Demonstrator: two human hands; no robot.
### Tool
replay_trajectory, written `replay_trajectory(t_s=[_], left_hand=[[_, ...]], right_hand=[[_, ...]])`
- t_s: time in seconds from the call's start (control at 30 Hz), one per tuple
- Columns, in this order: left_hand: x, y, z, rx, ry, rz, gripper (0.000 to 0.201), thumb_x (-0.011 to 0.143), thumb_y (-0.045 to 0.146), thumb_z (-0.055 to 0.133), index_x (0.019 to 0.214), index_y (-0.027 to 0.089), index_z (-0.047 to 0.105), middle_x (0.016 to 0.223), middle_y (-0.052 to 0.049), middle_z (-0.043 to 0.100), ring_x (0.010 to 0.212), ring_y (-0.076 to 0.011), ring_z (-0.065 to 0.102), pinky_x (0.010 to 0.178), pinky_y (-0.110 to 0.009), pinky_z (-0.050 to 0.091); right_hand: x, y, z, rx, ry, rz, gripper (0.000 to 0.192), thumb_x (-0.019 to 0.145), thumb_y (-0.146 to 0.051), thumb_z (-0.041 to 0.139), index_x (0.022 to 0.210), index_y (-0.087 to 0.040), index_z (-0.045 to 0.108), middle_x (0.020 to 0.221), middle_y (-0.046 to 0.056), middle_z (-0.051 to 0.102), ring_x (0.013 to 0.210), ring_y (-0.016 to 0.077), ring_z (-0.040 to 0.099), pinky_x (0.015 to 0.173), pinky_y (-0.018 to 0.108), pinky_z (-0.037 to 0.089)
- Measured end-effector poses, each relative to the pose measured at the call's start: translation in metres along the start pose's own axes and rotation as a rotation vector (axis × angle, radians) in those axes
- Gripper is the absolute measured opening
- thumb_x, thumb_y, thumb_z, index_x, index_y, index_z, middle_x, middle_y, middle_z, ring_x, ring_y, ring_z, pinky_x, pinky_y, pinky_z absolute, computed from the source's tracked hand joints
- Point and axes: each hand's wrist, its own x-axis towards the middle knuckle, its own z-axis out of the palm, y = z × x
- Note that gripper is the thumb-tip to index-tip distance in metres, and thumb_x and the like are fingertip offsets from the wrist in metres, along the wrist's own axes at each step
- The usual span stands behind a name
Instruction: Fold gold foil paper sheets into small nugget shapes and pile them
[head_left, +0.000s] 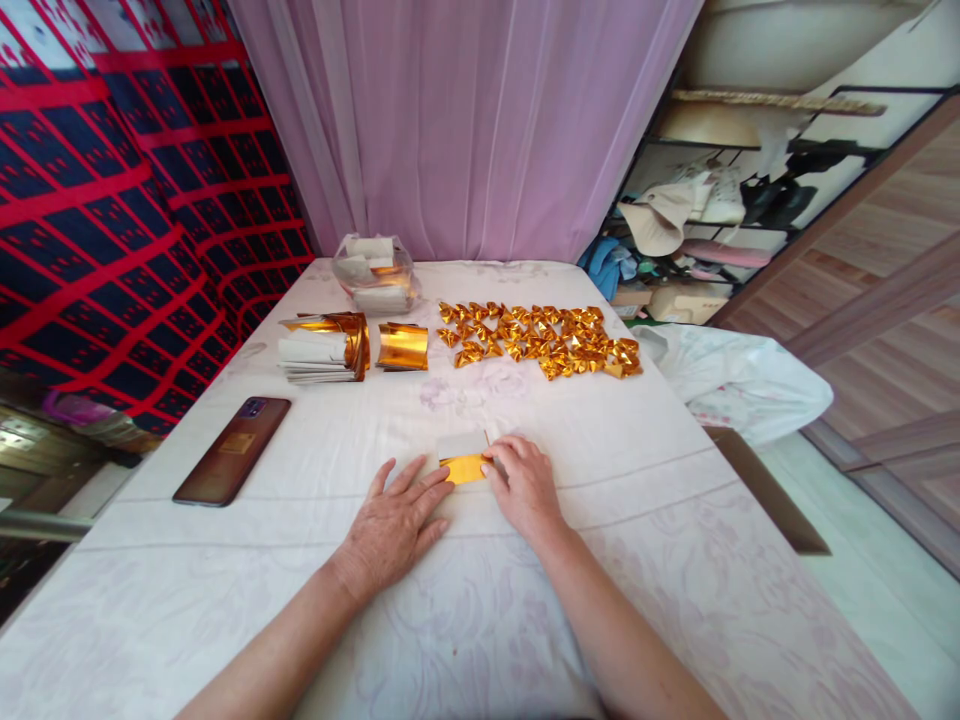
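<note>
A small sheet of gold foil paper (465,470) lies on the table in front of me, partly folded, its pale side showing along the far edge. My left hand (396,522) rests flat with fingers spread, the fingertips touching the paper's left end. At the right end, my right hand (527,487) pinches the edge of the paper between thumb and fingers. Beyond my hands lie rows of folded gold foil pieces (536,338). To their left are a short stack of gold foil sheets (403,347) and a larger fanned stack of foil paper (322,350).
A brown phone (234,450) lies at the left of the white patterned tablecloth (315,620). A clear plastic bag (377,275) of more paper stands at the back by the purple curtain (480,130). Right of the table are a white plastic bag (750,385) and a cluttered shelf (705,228).
</note>
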Motion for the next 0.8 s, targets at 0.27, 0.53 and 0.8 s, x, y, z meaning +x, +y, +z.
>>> replay_trajectory(t_s=[0.27,0.53,0.8], left_hand=[[0.001,0.0,-0.002,0.003,-0.016,0.028,0.042,0.097,0.046,0.042,0.132,0.027,0.054,0.143,-0.001,0.053,0.14,-0.0265,0.034,0.117,-0.05,0.013],[0.001,0.001,0.001,0.013,0.004,0.011,0.042,0.096,0.046,0.044,0.132,0.027,0.054,0.145,-0.003,0.05,0.14,-0.0285,0.033,0.115,-0.053,0.017],[0.001,0.002,0.002,-0.006,0.054,-0.004,0.043,0.096,0.046,0.044,0.134,0.029,0.053,0.144,-0.002,0.052,0.138,-0.0268,0.037,0.115,-0.051,0.019]], right_hand=[[0.0,0.0,0.0,-0.017,-0.008,-0.018,0.016,0.089,-0.016,0.053,0.097,-0.023,0.065,0.104,0.005,0.063,0.097,0.0207,0.054,0.083,0.034,0.039],[-0.009,-0.014,-0.01,-0.123,0.041,-0.095,0.03,0.093,-0.024,0.05,0.121,-0.021,0.062,0.133,0.01,0.056,0.125,0.0273,0.046,0.1,0.044,0.036],[-0.022,-0.028,-0.008,-0.062,-0.304,-0.305,0.049,0.097,-0.033,0.045,0.145,-0.022,0.039,0.15,0.005,0.041,0.143,0.0215,0.028,0.119,0.052,0.012]])
